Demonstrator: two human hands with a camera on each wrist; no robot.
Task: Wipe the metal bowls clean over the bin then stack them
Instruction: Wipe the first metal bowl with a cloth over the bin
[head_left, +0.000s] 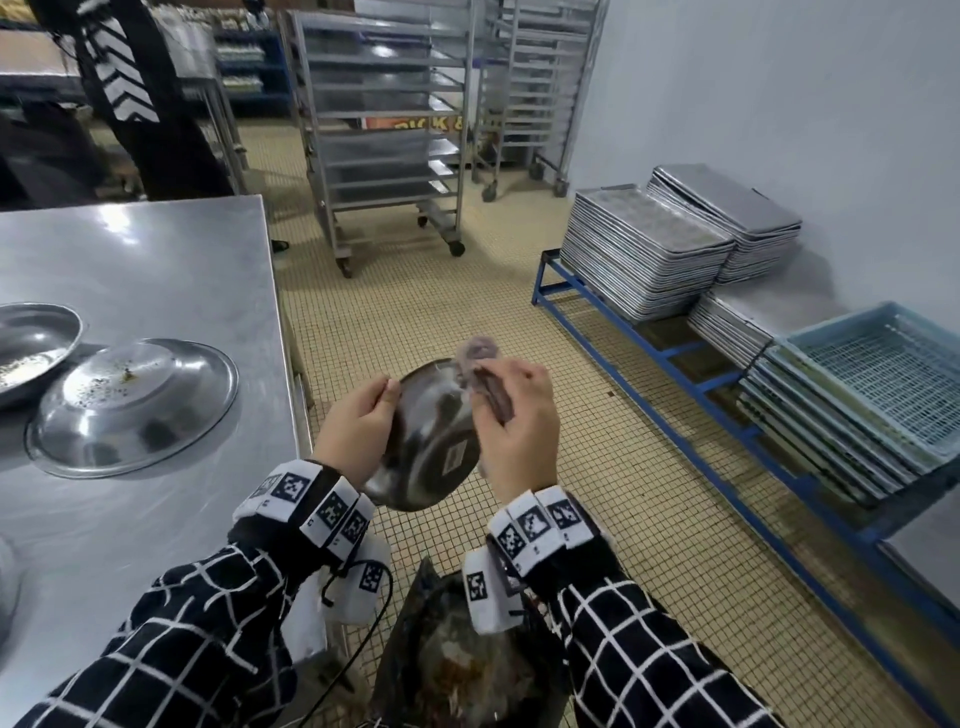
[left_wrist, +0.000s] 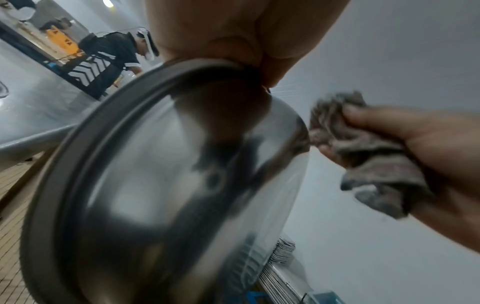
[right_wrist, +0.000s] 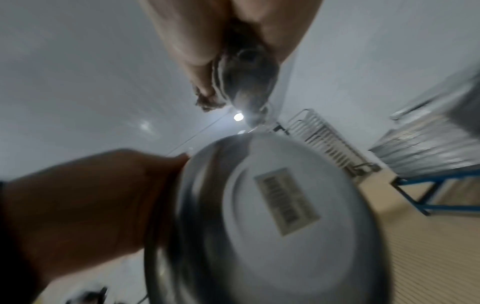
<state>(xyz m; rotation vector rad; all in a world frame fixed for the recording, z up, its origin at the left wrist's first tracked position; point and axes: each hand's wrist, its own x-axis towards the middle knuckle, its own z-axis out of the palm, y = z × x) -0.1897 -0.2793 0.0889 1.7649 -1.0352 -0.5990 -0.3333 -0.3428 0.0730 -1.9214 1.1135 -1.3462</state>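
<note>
My left hand (head_left: 358, 421) grips the rim of a metal bowl (head_left: 426, 441), tilted with its labelled underside toward me, above the bin (head_left: 457, 654). Beside the bowl's far edge, my right hand (head_left: 519, 415) holds a bunched grey cloth (head_left: 480, 364). The left wrist view has the bowl (left_wrist: 166, 185) filling the frame, with the cloth (left_wrist: 363, 152) just off its right edge. In the right wrist view the bowl's (right_wrist: 272, 222) base with its barcode label sits below the cloth (right_wrist: 244, 78). Two dirty bowls (head_left: 135, 405) (head_left: 31, 348) lie on the steel table (head_left: 156, 260).
The steel table stands at my left. Stacks of baking trays (head_left: 654, 249) and blue crates (head_left: 872, 384) rest on a blue rack (head_left: 675, 353) along the right wall. Wheeled tray racks (head_left: 384, 130) stand ahead. Another person (head_left: 135, 93) stands behind the table.
</note>
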